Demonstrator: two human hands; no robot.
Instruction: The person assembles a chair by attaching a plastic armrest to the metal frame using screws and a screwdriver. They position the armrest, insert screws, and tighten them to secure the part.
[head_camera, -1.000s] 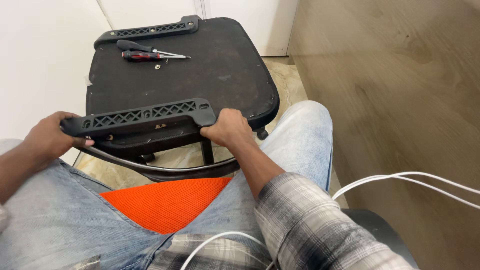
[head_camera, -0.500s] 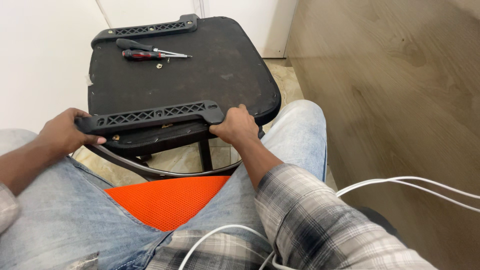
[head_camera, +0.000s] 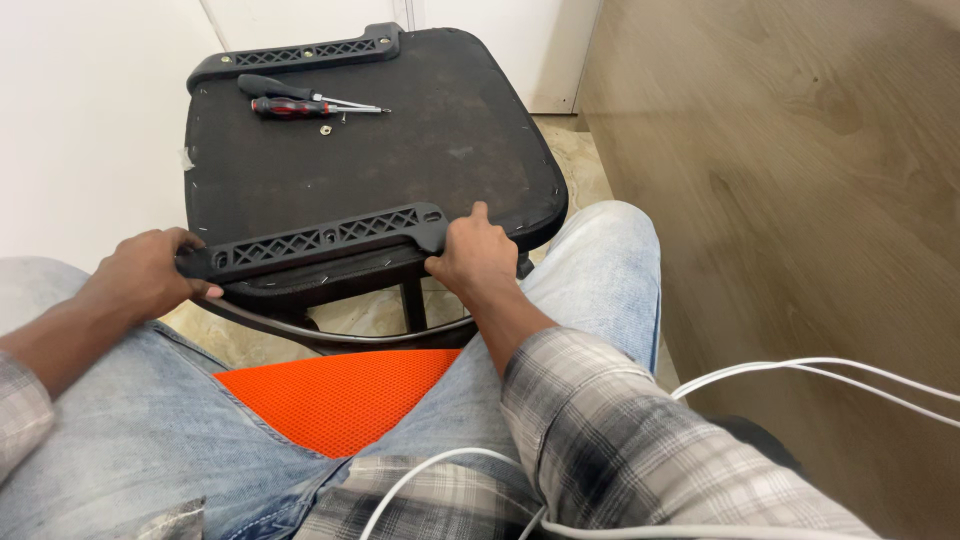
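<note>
Head cam: black latticed bracket (head_camera: 320, 240) lies on the near edge of the upturned seat base (head_camera: 400, 150), long axis left-right, right end slightly farther away. Left hand (head_camera: 150, 275) and right hand (head_camera: 478, 258) wrap its ends, fingertips mostly hidden underneath.

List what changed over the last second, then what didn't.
The near black bracket, gripped at its ends by the left hand and right hand, has dropped from a gap onto the seat base. Both grips and the screwdrivers are unchanged.
</note>
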